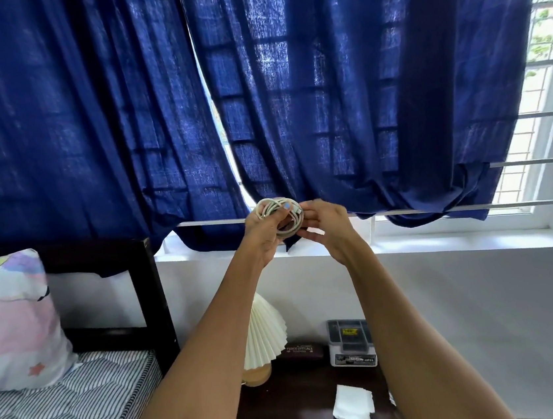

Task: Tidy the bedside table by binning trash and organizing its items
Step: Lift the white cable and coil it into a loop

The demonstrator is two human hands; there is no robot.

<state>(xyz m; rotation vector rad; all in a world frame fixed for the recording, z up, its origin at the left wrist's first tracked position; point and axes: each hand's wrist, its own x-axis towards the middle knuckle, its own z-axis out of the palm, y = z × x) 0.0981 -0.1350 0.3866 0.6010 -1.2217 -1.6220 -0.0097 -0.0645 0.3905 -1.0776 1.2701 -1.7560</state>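
Coiled white charging cable [281,217] held up at window-sill height, in front of the dark blue curtain [324,100], well above the dark wooden table [290,404]. Left hand [262,233] grip clamped on the coil's left side, thumb across the loops. Right hand [327,227] grip pinched together on the coil's right edge at the plug end. Coil roughly faces the person, its loops forming a ring; plug points right. On the table below: cream pleated lamp [263,334], dark glasses case [301,351], grey plastic organizer tray [350,340], white folded tissue [352,405].
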